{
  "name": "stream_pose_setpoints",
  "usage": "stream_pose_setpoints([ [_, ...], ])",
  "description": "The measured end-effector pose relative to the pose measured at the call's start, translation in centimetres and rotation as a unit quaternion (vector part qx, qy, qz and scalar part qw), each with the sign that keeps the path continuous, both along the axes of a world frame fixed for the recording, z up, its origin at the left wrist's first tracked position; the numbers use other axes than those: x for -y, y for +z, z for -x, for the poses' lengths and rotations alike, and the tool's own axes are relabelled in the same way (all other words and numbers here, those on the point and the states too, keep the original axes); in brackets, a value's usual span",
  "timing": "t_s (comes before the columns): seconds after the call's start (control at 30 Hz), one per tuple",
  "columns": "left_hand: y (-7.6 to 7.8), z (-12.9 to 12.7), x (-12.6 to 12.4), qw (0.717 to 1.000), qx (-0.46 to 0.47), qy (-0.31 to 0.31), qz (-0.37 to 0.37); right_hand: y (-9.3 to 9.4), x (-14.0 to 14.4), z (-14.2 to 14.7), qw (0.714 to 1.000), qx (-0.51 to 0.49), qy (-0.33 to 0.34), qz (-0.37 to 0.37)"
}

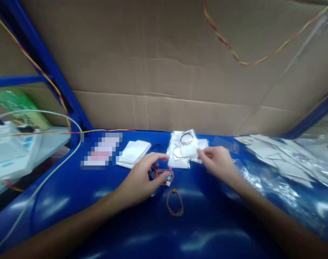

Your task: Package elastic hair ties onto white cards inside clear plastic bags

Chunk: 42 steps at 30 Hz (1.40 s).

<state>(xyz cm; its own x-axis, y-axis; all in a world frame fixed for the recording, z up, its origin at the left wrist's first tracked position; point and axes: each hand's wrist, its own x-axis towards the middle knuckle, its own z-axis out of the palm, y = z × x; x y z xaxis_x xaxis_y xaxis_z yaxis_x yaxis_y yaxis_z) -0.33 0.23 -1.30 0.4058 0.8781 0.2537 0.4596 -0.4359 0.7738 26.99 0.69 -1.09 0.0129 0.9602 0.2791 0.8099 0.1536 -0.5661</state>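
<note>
My left hand (144, 175) curves over a small heap of thin cord bracelets (168, 174), reddish and blue with small pale and turquoise pieces. Its thumb and forefinger are apart, and the thumb touches the heap's edge; the other fingers are partly hidden. At the edge of a clear packet (189, 147) with a white card and a dark cord loop, my right hand (216, 160) is closed in a pinch. That packet lies on other clear packets (178, 163). Nearer to me lies a single pinkish cord bracelet (174, 205) with an orange bead.
White cards (135, 153) are stacked behind my left hand, beside a blurred-out sheet (103, 151). Packed cards (282, 156) and clear bags (272, 187) cover the right side. A white cable (52, 171) crosses the blue table's left side. Cardboard (166, 72) stands behind.
</note>
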Motion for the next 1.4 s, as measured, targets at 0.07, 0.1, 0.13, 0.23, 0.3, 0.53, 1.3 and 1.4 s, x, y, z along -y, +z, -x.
stream_pose_setpoints([
  [0.07, -0.2, 0.1, 0.0, 1.0, 0.003, -0.008, -0.001, 0.0, -0.2, -0.3, 1.0, 0.022, -0.018, 0.009],
  [0.1, -0.3, 0.1, 0.0, 1.0, 0.005, -0.015, -0.001, -0.1, -0.3, -0.4, 0.999, 0.036, -0.027, 0.015],
  [0.13, -0.3, 0.1, 0.0, 1.0, 0.007, -0.021, -0.002, -0.1, -0.4, -0.5, 0.998, 0.045, -0.031, 0.02],
  [0.23, -0.3, 0.1, 0.0, 0.999, 0.013, -0.026, -0.015, 0.0, -0.6, -0.7, 0.997, 0.062, -0.034, 0.027],
  [0.3, -0.2, 0.1, 0.0, 0.999, 0.007, -0.022, -0.029, 0.2, -0.6, -0.6, 0.997, 0.07, -0.037, 0.014],
  [0.53, -0.4, 0.5, -0.4, 0.979, -0.134, -0.03, -0.152, 0.5, 1.1, 1.1, 0.98, 0.088, 0.085, -0.158],
  [1.3, -2.0, 1.2, -0.3, 0.939, -0.323, -0.08, -0.092, -0.6, 2.8, 2.9, 0.944, 0.258, 0.207, 0.002],
  [1.4, -1.8, 1.2, -0.2, 0.941, -0.317, -0.08, -0.089, -0.4, 2.6, 2.8, 0.953, 0.264, 0.143, -0.031],
])
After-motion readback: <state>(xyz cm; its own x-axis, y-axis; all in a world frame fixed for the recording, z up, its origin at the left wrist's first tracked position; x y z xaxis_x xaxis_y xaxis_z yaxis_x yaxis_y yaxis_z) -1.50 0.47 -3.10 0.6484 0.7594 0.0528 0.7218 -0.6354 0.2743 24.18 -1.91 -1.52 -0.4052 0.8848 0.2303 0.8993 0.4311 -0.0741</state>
